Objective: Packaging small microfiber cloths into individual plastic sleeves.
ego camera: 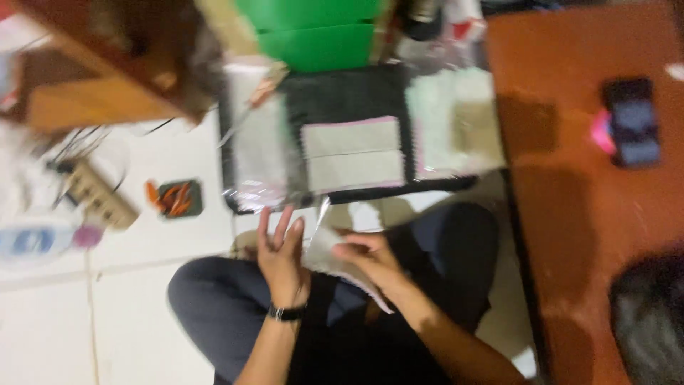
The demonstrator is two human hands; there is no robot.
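I sit cross-legged on a white tiled floor, and the picture is blurred. My left hand (pixel 280 251), with a black band on its wrist, has its fingers spread and rests against the edge of a pale flat piece in clear wrap (pixel 329 258). My right hand (pixel 368 258) pinches that same piece from the right, above my lap. Just beyond my hands lies a black tray (pixel 342 96) with stacks of pale flat pieces: a clear-wrapped stack (pixel 260 153) on its left, two pink-edged ones (pixel 353 153) in the middle, another stack (pixel 450 121) on its right.
A brown table (pixel 584 199) stands at the right with a dark phone (pixel 631 121) on it and a black object (pixel 650 317) at its near corner. A green box (pixel 317 32) sits behind the tray. On the floor at left lie a power strip (pixel 100 192), a small dark pad with orange-handled tools (pixel 178 198) and wooden furniture (pixel 100 64).
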